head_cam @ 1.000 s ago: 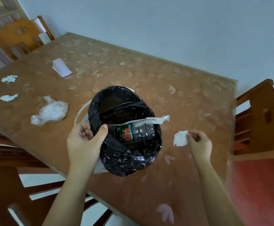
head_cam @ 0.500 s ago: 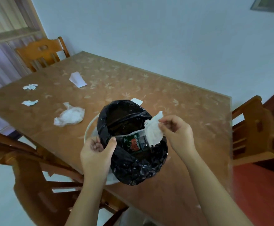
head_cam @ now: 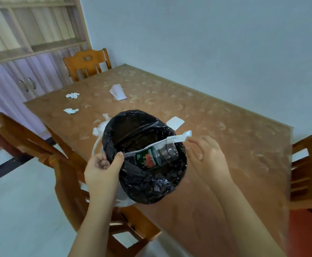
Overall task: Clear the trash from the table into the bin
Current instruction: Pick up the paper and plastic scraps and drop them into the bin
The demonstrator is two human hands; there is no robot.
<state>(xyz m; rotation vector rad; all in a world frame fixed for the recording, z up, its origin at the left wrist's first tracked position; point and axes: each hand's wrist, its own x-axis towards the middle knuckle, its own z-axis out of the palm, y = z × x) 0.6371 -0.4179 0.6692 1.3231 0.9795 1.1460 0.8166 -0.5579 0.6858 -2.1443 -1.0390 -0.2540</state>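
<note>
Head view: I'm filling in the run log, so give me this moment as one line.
left hand grips bag rim | right hand open beside bin | bottle in bin | tissues on table

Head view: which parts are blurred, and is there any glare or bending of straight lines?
In the head view, the right hand is smeared by motion blur, while the left hand gripping the crinkled black plastic bin bag looks sharper; small glints sit on the bag's folds; the pale wooden shelf unit leans, likely from wide-angle distortion.
</note>
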